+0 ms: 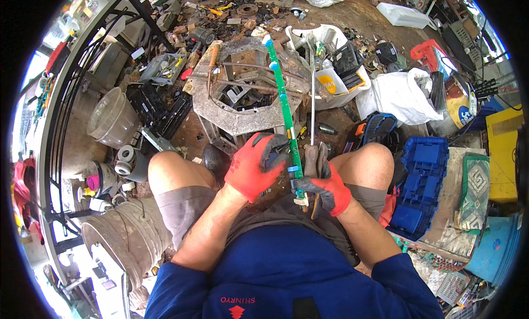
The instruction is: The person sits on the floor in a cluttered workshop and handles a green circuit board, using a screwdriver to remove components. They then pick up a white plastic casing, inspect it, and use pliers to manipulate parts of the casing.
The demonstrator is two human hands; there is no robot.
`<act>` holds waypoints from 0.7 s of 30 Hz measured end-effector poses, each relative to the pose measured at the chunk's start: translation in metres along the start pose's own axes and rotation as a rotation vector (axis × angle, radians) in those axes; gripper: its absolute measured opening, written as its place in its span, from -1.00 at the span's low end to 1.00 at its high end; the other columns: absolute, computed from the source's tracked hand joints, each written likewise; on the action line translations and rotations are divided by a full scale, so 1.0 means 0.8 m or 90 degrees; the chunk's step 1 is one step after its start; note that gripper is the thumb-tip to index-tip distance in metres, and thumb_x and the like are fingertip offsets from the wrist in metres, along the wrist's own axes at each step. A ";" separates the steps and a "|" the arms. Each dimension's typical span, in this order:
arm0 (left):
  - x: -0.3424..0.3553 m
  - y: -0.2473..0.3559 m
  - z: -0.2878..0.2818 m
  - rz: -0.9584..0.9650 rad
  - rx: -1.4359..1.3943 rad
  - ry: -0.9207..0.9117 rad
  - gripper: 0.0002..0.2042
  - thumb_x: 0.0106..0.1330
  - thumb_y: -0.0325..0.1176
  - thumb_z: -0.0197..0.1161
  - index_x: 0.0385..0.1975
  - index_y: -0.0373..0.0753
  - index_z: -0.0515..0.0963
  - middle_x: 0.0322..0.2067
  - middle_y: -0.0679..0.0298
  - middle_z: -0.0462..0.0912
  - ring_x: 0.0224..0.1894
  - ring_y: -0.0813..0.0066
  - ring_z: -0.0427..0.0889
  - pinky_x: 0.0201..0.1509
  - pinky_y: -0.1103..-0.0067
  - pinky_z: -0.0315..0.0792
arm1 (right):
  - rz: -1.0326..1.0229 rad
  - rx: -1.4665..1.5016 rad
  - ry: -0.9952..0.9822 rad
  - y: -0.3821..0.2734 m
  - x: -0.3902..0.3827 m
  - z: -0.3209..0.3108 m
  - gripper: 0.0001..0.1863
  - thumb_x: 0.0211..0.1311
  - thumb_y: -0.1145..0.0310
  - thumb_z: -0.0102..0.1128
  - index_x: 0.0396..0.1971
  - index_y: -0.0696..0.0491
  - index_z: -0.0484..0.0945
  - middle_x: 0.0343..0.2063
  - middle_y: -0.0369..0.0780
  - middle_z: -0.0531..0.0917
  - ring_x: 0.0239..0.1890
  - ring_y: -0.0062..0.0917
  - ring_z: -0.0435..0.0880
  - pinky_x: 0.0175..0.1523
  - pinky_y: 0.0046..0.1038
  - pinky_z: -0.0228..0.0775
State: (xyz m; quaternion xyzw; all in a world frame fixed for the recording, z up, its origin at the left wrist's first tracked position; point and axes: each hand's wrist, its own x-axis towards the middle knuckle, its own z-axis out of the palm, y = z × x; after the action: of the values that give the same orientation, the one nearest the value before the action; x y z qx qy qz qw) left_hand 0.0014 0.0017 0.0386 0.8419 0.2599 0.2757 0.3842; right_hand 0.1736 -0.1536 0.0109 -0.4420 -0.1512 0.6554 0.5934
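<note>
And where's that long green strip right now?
In the head view, the green strip runs just right of centre, between the left hand and right hand, its upper part crossing the metal frame.

Bright scene, left edge blown out; fisheye curvature toward rim, corners black

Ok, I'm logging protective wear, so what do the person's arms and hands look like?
The left hand and the right hand wear red gloves with dark grey finger areas. Navy sleeves stop near the elbows, leaving the forearms bare.
</note>
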 end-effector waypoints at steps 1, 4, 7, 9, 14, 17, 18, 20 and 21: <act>0.000 -0.002 0.001 -0.005 -0.019 0.009 -0.57 0.04 -0.48 0.40 -0.02 -0.27 0.57 -0.09 0.07 0.63 -0.06 0.13 0.65 0.05 0.43 0.52 | 0.009 -0.005 0.019 -0.001 0.000 0.000 -0.30 0.05 0.60 0.18 0.28 0.17 0.25 0.00 -0.03 0.62 -0.01 -0.21 0.68 0.11 -0.22 0.55; 0.005 -0.015 0.002 -0.083 -0.241 0.028 -0.57 0.16 -0.51 0.37 0.06 -0.31 0.52 -0.08 0.13 0.65 -0.06 0.29 0.66 0.03 0.48 0.52 | 0.010 -0.052 0.023 -0.006 -0.001 0.004 -0.31 0.02 0.60 0.22 0.25 0.17 0.29 -0.05 -0.06 0.64 -0.04 -0.25 0.69 0.09 -0.27 0.55; 0.013 -0.031 0.006 -0.260 -0.638 0.047 -0.67 0.32 -0.59 0.25 0.08 -0.37 0.48 -0.13 0.24 0.65 -0.11 0.55 0.62 -0.02 0.59 0.54 | 0.015 -0.044 -0.029 -0.008 0.001 0.008 -0.34 -0.01 0.60 0.26 0.20 0.18 0.35 -0.09 -0.10 0.66 -0.10 -0.32 0.70 0.03 -0.34 0.56; 0.009 -0.033 0.018 -0.298 -0.655 0.067 -0.68 0.33 -0.51 0.28 0.07 -0.35 0.48 -0.18 0.27 0.66 -0.21 0.57 0.62 -0.13 0.60 0.54 | 0.028 -0.021 -0.054 -0.009 0.001 0.010 -0.37 -0.02 0.60 0.28 0.16 0.18 0.40 -0.12 -0.12 0.67 -0.14 -0.35 0.70 -0.01 -0.36 0.56; -0.004 -0.037 0.027 -0.312 -0.610 0.104 -0.83 0.38 -0.47 0.24 -0.10 -0.34 0.56 -0.26 0.31 0.66 -0.32 0.59 0.61 -0.25 0.62 0.52 | 0.054 0.011 -0.039 -0.008 0.000 0.013 -0.44 0.00 0.55 0.34 0.10 0.17 0.46 -0.16 -0.15 0.67 -0.20 -0.40 0.70 -0.11 -0.37 0.58; -0.019 -0.032 0.030 -0.126 -0.379 0.060 -0.79 0.26 -0.57 0.31 -0.12 -0.36 0.56 -0.19 0.25 0.64 -0.18 0.53 0.62 -0.07 0.56 0.55 | 0.041 0.025 -0.020 -0.006 0.003 0.011 -0.45 0.02 0.51 0.37 0.09 0.17 0.47 -0.18 -0.15 0.67 -0.24 -0.41 0.70 -0.15 -0.36 0.59; -0.024 -0.029 0.034 -0.016 -0.260 0.051 -0.76 0.23 -0.60 0.33 -0.12 -0.37 0.55 -0.17 0.23 0.63 -0.14 0.51 0.63 -0.03 0.54 0.55 | 0.039 0.024 -0.012 -0.006 0.004 0.010 -0.47 0.05 0.51 0.36 0.09 0.16 0.48 -0.20 -0.18 0.68 -0.25 -0.45 0.70 -0.16 -0.41 0.58; -0.026 -0.025 0.043 -0.088 -0.343 0.079 -0.66 0.12 -0.62 0.38 -0.07 -0.38 0.55 -0.10 0.19 0.60 -0.06 0.43 0.63 0.07 0.51 0.52 | 0.005 0.025 -0.038 -0.007 0.007 0.007 -0.52 0.10 0.51 0.33 0.08 0.13 0.50 -0.24 -0.23 0.69 -0.28 -0.52 0.69 -0.17 -0.50 0.57; -0.025 -0.025 0.045 -0.118 -0.394 0.105 -0.62 0.09 -0.60 0.40 -0.04 -0.37 0.55 -0.10 0.17 0.61 -0.06 0.39 0.63 0.05 0.51 0.52 | 0.025 0.005 -0.011 -0.006 0.007 0.006 -0.51 0.10 0.52 0.34 0.08 0.13 0.50 -0.25 -0.24 0.70 -0.29 -0.53 0.70 -0.18 -0.49 0.57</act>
State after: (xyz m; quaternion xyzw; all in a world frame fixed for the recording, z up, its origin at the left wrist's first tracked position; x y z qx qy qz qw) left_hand 0.0065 -0.0185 -0.0025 0.6327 0.2694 0.3724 0.6232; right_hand 0.1740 -0.1454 0.0147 -0.4368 -0.1453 0.6715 0.5806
